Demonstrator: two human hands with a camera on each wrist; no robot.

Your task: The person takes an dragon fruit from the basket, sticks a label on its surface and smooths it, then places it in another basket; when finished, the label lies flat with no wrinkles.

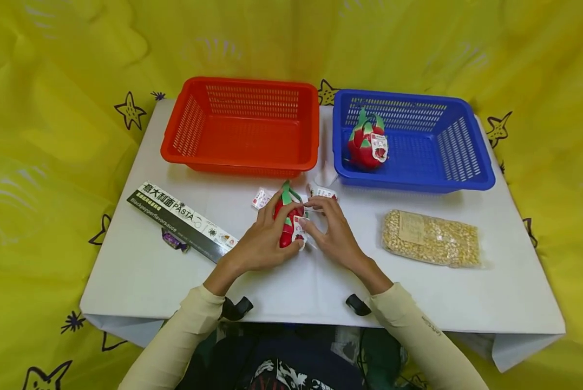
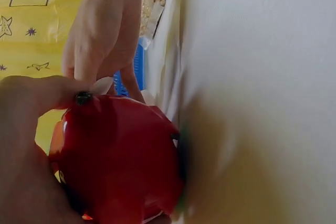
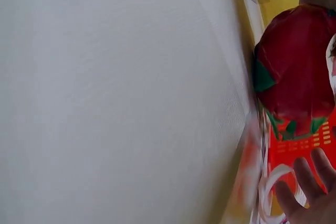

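The dragon fruit at the bench points its leaves toward the red basket, long axis fore-and-aft, gripped by the left hand, while the loosely parted right hand touches its label.

A purple-wrapped sweet lies beside a pasta box — a kernel bag well apart.

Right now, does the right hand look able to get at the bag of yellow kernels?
Probably yes: the bag of yellow kernels lies to the right of the right hand, with only bare white tabletop between them. The left hand grips the dragon fruit, so the right could likely leave it.
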